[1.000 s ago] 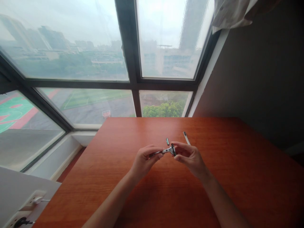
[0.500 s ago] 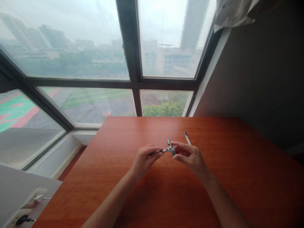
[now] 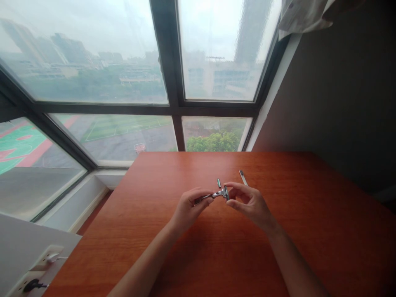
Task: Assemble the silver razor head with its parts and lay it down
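Note:
Above the red-brown wooden table (image 3: 235, 255), both my hands hold one small metal razor (image 3: 219, 194). My left hand (image 3: 188, 208) is closed round its handle, which points left. My right hand (image 3: 249, 202) pinches the razor's dark head between thumb and fingertips. Just behind the razor a small dark cartridge-like piece (image 3: 219, 182) lies on the table. A slim silver and black stick-shaped piece (image 3: 243, 177) lies a little further right, near my right hand.
Large windows (image 3: 123, 82) rise behind the table's far edge. A dark wall (image 3: 340, 95) stands to the right. A white power strip with a plug (image 3: 34, 280) sits at the lower left. Pale cloth (image 3: 303, 16) hangs at the top right.
My hands and the razor have risen slightly, and the fingers of my right hand have shifted a little on the razor's head. The pieces on the table lie as before.

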A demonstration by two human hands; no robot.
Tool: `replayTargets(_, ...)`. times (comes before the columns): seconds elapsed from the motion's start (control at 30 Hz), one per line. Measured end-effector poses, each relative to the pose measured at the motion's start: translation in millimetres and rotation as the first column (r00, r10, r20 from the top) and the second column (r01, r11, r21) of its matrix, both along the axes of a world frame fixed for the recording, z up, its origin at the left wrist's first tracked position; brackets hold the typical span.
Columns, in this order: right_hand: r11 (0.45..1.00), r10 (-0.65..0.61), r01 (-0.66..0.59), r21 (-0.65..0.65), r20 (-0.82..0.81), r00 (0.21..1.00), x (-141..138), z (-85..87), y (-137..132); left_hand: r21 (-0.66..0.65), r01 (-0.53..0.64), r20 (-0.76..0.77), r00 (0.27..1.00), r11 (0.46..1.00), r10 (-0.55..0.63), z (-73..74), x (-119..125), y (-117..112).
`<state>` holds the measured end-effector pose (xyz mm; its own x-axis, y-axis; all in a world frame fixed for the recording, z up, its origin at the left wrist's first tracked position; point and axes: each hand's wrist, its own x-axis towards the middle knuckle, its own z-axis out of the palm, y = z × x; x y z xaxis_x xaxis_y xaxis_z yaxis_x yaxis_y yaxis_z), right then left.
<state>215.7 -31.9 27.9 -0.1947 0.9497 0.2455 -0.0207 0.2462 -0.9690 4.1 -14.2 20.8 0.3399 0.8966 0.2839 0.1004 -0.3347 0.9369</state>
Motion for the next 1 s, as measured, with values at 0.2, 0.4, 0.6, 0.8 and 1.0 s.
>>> replayTargets(0.2,1.000,0.017,-0.018,0.024,0.035,0.999,1,-0.5,-1,-0.009,0.003,0.000,1.000,1.000,-0.003,-0.7,-1,0)
replayTargets(0.4,0.997,-0.033,0.019,0.076,0.188,0.982,1,0.0,1,0.045,0.017,-0.034,0.999,0.999,-0.016,-2.2,-3,3)
replayTargets(0.6,0.998,-0.031,0.015,0.067,0.247,0.968,4,0.7,3,-0.029,0.008,-0.032,0.999,1.000,-0.009,-6.3,-1,3)
replayTargets(0.8,0.998,-0.014,0.014,-0.056,-0.001,1.000,-4,-0.7,0,-0.223,0.032,0.162,0.987,0.974,0.005,-4.1,3,-1)
replayTargets(1.0,0.996,-0.024,0.018,-0.092,-0.060,0.998,-8,-1.9,1,-0.299,0.045,0.243,0.970,0.953,0.031,-2.0,6,-2)
